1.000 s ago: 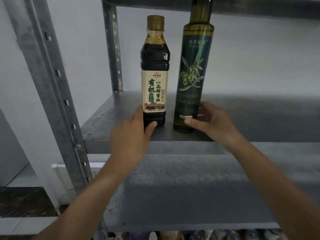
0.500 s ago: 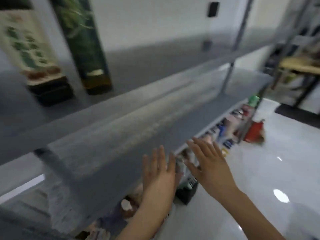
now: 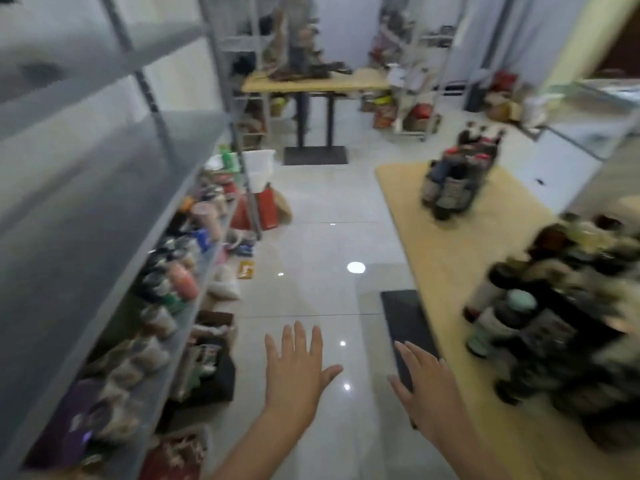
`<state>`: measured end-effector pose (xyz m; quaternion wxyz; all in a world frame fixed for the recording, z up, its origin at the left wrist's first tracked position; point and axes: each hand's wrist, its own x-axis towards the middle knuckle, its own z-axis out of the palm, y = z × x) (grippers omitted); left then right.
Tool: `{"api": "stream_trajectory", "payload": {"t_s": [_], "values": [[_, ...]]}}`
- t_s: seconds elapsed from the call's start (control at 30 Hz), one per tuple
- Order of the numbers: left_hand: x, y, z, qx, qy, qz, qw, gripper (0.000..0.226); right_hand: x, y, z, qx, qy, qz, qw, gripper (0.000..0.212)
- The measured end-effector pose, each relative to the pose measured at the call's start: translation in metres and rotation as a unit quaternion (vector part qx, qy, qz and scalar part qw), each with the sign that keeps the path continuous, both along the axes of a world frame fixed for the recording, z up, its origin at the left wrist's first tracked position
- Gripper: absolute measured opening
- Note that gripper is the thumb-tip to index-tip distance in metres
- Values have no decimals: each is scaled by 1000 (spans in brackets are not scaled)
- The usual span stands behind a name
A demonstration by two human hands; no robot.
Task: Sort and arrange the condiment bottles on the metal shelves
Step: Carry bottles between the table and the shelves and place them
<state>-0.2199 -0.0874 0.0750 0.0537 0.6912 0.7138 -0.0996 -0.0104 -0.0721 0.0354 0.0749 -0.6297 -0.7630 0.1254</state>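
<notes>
Head view: swung off grey metal shelves (image 3: 104, 188), two placed bottles gone from frame. Left hand (image 3: 294, 372) and right hand (image 3: 424, 382) empty, fingers spread. Blurred dark condiment bottles (image 3: 561, 320) on tan desk (image 3: 446, 244), right of fingers. Next fetch likely.

You're looking down a narrow aisle over a glossy pale tiled floor (image 3: 311, 244) that catches bright ceiling-light reflections. A light wooden table (image 3: 311, 83) on a dark pedestal base stands at the far end against a white wall (image 3: 346, 29). A tan tabletop (image 3: 450, 244) runs along your right.
</notes>
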Motion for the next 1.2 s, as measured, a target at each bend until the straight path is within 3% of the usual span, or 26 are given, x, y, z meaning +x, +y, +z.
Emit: {"api": "stream_trajectory", "payload": {"t_s": [0.2,0.37,0.63,0.8,0.97,1.2], "values": [[134,28,-14,-30,-22,-158,987,75,140,-30,-2,5,25,-193,981,46],[200,40,-21,-31,-139,-214,966,74,192,-59,-4,-7,151,-281,948,52],[233,101,-27,-93,-330,-104,934,86,200,-37,-22,-32,262,-335,904,71],[249,142,-37,-146,-489,-65,857,90,196,6,-32,-29,332,-378,864,86],[267,173,-58,-154,-535,-37,830,84,201,35,-40,-14,430,-395,812,75],[280,197,-87,-167,-567,-35,806,76,204,52,-53,-33,430,-429,794,72]]}}
